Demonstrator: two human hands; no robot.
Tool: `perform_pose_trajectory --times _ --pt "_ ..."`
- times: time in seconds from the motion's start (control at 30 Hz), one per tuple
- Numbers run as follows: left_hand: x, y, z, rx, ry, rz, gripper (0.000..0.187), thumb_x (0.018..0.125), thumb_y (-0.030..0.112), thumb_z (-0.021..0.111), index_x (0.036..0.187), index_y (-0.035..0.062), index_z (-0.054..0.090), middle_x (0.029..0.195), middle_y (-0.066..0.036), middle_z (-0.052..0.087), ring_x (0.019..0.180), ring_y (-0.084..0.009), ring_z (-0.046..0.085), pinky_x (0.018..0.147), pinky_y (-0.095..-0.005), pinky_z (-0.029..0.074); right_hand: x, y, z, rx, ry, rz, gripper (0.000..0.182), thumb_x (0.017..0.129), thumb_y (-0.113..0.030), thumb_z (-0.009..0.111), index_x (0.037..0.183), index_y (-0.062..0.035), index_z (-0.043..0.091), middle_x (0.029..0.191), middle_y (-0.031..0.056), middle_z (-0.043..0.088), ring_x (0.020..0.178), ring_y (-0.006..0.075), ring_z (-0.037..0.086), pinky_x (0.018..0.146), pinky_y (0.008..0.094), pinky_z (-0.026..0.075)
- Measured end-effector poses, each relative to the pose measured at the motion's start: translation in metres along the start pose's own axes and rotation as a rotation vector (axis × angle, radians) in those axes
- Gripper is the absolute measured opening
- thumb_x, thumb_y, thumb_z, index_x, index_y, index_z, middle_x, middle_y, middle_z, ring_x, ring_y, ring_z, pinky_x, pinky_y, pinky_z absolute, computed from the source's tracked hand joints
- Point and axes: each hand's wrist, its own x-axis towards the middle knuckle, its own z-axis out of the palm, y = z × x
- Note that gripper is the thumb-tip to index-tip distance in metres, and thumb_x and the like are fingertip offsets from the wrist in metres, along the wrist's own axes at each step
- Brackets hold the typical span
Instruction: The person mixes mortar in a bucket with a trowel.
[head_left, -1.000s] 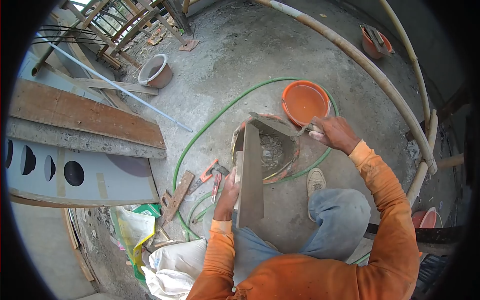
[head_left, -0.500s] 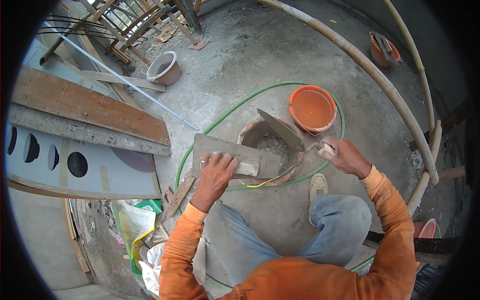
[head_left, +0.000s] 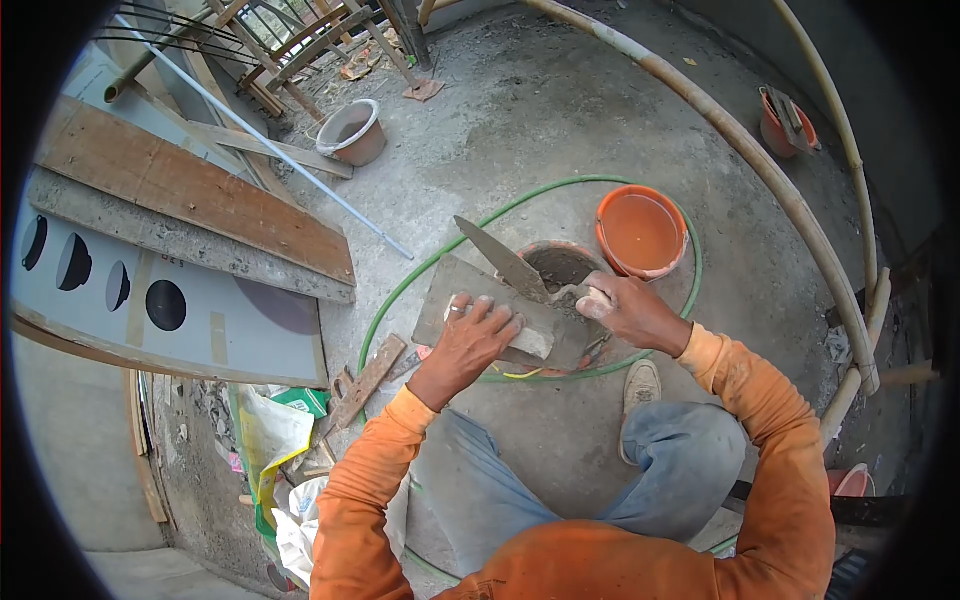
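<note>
Gripping float (head_left: 440,300) and trowel (head_left: 505,262), my hands (head_left: 468,342) (head_left: 622,312) beside mortar bucket (head_left: 560,262); orange bucket (head_left: 641,232) holds liquid.

Turned the plastering float (head_left: 447,284) from on edge, a second ago, to lying flat with its handle upward. Brought the left hand (head_left: 470,338) from the float's side to its top. Since half a second ago, slid the float rightward over more of the mortar bucket (head_left: 553,248), with a steeper slant in view. Moved the right hand (head_left: 630,308) from right of that bucket to above its right part, and carried the pointed trowel (head_left: 505,263) leftward, from over the bucket's mouth to across the float's far edge. Shifted the head view too, putting the orange water bucket (head_left: 641,235) lower and farther right.
</note>
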Motion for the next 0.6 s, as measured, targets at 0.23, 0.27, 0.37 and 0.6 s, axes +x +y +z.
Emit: perform_pose_trajectory --times 0.23,0.27,0.37,0.6 --pt "0.013 0.006 -0.005 0.016 -0.045 -0.028 0.042 0.085 0.011 0.063 0.127 0.0152 0.06 0.113 -0.003 0.056 0.11 -0.0232 0.052 0.102 -0.0462 0.033 0.007 0.015 0.013 -0.034 -0.04 0.033 0.037 0.098 -0.035 0.06 0.105 0.0006 0.061 0.088 0.0239 0.067 0.084 0.0408 0.066 0.074 0.049 0.047" --pt "0.014 0.006 -0.005 -0.001 -0.038 -0.003 0.042 0.085 0.011 0.063 0.127 0.0152 0.06 0.113 -0.003 0.056 0.11 -0.0232 0.052 0.102 -0.0462 0.033 0.005 0.021 0.015 -0.038 -0.024 0.06 0.037 0.098 -0.035 0.06 0.105 0.0006 0.061 0.088 0.0239 0.067 0.084 0.0408 0.066 0.074 0.049 0.047" --pt "0.008 0.002 -0.005 -0.035 -0.006 -0.042 0.043 0.083 0.01 0.063 0.126 0.0139 0.06 0.113 -0.004 0.058 0.107 -0.0248 0.054 0.101 -0.0469 0.033 -0.001 0.036 0.015 -0.133 -0.025 0.092 0.038 0.097 -0.037 0.061 0.11 -0.0014 0.06 0.089 0.0243 0.068 0.089 0.0433 0.066 0.078 0.0506 0.047" --pt "-0.019 -0.043 -0.03 0.021 0.023 -0.309 0.048 0.077 0.01 0.066 0.124 0.009 0.061 0.112 -0.008 0.06 0.107 -0.0291 0.055 0.099 -0.0481 0.036 -0.039 0.095 0.0 -0.201 -0.006 0.242 0.037 0.097 -0.037 0.061 0.109 -0.002 0.063 0.091 0.0239 0.069 0.091 0.0435 0.066 0.08 0.0509 0.048"
